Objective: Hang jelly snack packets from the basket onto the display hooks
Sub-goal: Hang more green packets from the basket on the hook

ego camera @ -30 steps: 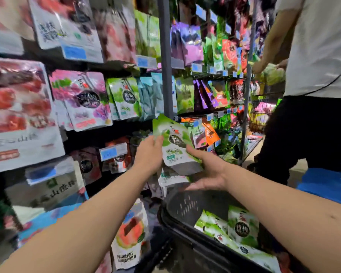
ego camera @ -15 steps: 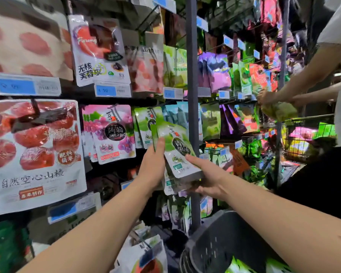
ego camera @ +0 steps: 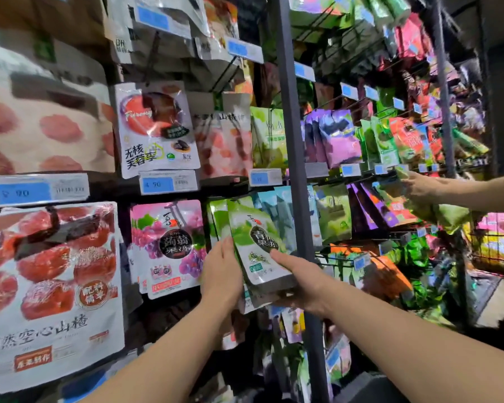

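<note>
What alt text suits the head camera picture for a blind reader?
Two bare hands hold a green-and-white plastic jelly snack packet up to matching green packets hanging on a shop display: the right hand pinches its lower edge, the left hand rests against its left side. A pink grape packet hangs to the left; another person's hand shows farther right.

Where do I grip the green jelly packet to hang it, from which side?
Grip the green jelly packet by its lower half, from below and in front, as the right hand does, with the left hand against its edge. It is a flat, upright pouch, so a low grip likely leaves its top free for hanging.
</note>
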Demonstrator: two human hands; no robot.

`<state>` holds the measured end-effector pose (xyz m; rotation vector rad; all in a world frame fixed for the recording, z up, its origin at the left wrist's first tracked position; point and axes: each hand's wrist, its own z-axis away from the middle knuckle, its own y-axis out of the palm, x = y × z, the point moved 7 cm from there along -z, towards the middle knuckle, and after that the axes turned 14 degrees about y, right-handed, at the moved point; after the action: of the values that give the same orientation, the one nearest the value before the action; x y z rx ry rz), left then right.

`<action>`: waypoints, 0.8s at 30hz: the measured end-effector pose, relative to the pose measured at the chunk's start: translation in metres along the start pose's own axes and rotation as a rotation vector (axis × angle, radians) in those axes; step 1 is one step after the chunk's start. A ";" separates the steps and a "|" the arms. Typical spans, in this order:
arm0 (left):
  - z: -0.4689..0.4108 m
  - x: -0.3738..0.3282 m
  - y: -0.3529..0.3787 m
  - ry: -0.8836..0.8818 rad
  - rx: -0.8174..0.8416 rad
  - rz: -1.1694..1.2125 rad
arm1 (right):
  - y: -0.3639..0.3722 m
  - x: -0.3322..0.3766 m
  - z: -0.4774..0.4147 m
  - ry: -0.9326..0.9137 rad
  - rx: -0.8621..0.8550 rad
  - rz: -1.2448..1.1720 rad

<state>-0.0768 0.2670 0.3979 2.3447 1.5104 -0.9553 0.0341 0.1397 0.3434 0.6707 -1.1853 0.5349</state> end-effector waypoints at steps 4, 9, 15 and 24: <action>-0.010 0.006 -0.009 0.016 -0.077 -0.143 | -0.004 0.017 -0.009 -0.050 -0.106 0.192; -0.018 -0.001 -0.017 0.098 -0.090 -0.221 | -0.004 0.031 0.001 -0.116 -0.128 0.318; -0.032 0.010 -0.029 0.083 -0.102 -0.253 | -0.029 0.045 -0.003 -0.170 -0.107 0.127; -0.037 0.010 -0.048 0.084 -0.137 -0.261 | -0.031 0.066 -0.023 -0.213 -0.103 0.057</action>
<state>-0.1001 0.3145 0.4290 2.1543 1.8863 -0.7852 0.0899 0.1370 0.3949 0.6174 -1.4261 0.4543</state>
